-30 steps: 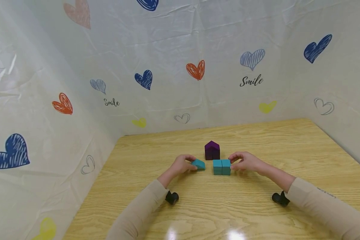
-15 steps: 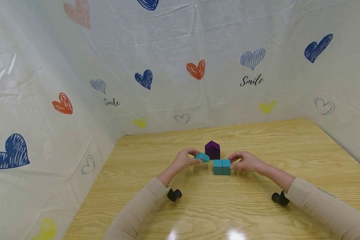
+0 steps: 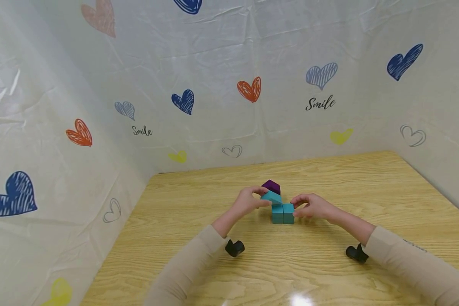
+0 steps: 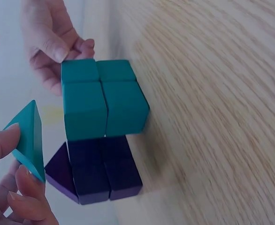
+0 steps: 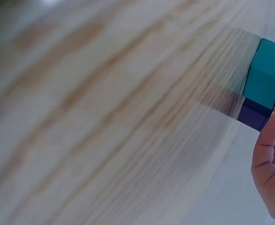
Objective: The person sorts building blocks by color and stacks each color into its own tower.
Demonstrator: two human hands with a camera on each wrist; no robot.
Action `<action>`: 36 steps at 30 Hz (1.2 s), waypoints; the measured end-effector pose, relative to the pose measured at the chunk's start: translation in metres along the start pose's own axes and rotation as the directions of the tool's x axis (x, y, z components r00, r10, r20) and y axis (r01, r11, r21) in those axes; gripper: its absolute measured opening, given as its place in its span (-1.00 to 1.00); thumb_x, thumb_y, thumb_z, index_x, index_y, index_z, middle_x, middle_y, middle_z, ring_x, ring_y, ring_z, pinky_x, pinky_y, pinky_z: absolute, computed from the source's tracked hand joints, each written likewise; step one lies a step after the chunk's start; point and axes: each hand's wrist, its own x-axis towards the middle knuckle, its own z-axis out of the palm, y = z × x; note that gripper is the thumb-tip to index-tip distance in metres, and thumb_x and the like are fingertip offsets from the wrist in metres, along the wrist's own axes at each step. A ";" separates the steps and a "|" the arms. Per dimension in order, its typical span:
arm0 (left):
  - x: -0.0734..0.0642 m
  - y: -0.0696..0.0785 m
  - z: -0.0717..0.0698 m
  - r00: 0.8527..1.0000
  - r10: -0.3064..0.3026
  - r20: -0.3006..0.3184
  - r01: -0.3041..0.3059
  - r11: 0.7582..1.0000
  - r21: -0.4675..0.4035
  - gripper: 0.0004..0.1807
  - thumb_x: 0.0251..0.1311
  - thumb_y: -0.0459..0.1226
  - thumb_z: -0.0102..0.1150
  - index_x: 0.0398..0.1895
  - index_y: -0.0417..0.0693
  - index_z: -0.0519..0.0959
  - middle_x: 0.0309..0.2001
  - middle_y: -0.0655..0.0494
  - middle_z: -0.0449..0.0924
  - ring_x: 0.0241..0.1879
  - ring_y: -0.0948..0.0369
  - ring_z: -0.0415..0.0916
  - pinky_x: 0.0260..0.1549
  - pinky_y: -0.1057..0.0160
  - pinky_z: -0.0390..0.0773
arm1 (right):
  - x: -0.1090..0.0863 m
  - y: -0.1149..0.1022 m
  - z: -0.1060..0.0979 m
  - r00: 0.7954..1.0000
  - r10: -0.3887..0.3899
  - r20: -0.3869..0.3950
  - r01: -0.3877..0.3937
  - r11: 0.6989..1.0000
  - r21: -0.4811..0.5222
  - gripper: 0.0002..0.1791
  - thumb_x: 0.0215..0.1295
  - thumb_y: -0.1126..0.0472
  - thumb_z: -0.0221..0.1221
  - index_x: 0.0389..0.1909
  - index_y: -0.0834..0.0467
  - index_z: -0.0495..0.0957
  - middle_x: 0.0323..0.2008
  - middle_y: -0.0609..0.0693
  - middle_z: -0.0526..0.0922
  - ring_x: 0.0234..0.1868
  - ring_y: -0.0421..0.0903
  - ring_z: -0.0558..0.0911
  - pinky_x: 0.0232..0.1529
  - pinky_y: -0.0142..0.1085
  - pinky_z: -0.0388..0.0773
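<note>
Thumb and fingers of my left hand (image 3: 249, 199) pinch a teal triangular block (image 3: 272, 197), held up close over the left top of the stacked teal cubes (image 3: 277, 217). The left wrist view shows the triangular block (image 4: 30, 138) beside the upper faces of the teal stack (image 4: 85, 110), with a gap between them there. My right hand (image 3: 313, 206) rests at the stack's right side, fingers loosely bent and fingertips right at the cube's edge. In the right wrist view these fingertips (image 5: 271, 123) overlap the teal cube's edge.
Just behind the teal stack stands a purple block stack (image 4: 93, 180) with a pointed purple roof block (image 3: 271, 185) on top. Everything stands on a wood-grain table (image 3: 199, 182). A white sheet (image 3: 206, 127) printed with hearts hangs behind and at both sides.
My left hand has raised the teal triangular block from the table and carried it right, over the teal cubes. My right hand has stayed at the stack's side.
</note>
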 end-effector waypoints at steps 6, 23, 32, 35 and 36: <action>0.003 0.003 0.011 0.999 0.024 0.030 -0.024 1.000 0.004 -0.60 -0.02 -0.21 0.35 -0.06 -0.08 0.58 -0.14 0.08 0.54 -0.17 0.17 0.45 -0.37 0.36 0.55 | 0.001 -0.001 0.000 1.000 -0.004 0.001 0.004 1.000 -0.016 -0.50 0.12 0.17 0.26 0.01 0.38 0.41 -0.12 0.18 0.50 -0.35 -0.08 0.48 -0.39 -0.22 0.49; 0.002 0.008 0.033 0.997 0.059 0.057 -0.066 0.990 0.123 -0.60 0.00 -0.19 0.33 -0.03 -0.04 0.58 -0.14 0.14 0.56 -0.14 0.25 0.44 -0.11 0.30 0.47 | -0.003 -0.005 0.001 1.000 -0.007 0.018 0.007 1.000 -0.018 -0.48 0.14 0.18 0.24 0.03 0.41 0.38 -0.08 0.24 0.49 -0.31 -0.09 0.51 -0.36 -0.19 0.49; 0.001 0.005 0.032 0.996 0.057 0.063 -0.064 0.991 0.114 -0.59 -0.02 -0.20 0.35 -0.03 0.00 0.58 -0.14 0.17 0.57 -0.13 0.26 0.45 -0.10 0.29 0.47 | -0.004 -0.003 -0.001 1.000 -0.010 0.002 0.010 1.000 0.012 -0.49 0.14 0.17 0.25 0.03 0.38 0.39 -0.09 0.22 0.48 -0.34 -0.04 0.51 -0.41 -0.22 0.49; -0.001 0.003 0.030 0.995 0.066 0.069 -0.074 0.990 0.121 -0.57 -0.03 -0.23 0.36 -0.02 -0.03 0.57 -0.10 0.14 0.57 -0.08 0.21 0.46 -0.05 0.25 0.46 | -0.004 -0.003 0.000 1.000 -0.016 -0.002 0.016 1.000 0.024 -0.49 0.13 0.17 0.26 0.02 0.38 0.40 -0.10 0.20 0.48 -0.35 -0.03 0.52 -0.42 -0.22 0.49; -0.001 0.003 0.029 0.995 0.065 0.070 -0.074 0.989 0.128 -0.56 -0.04 -0.25 0.36 -0.01 -0.04 0.56 -0.09 0.12 0.57 -0.05 0.18 0.46 -0.03 0.23 0.45 | -0.004 -0.003 0.000 1.000 -0.019 -0.003 0.019 0.999 0.026 -0.49 0.13 0.17 0.26 0.02 0.38 0.40 -0.10 0.20 0.48 -0.35 -0.03 0.52 -0.43 -0.22 0.50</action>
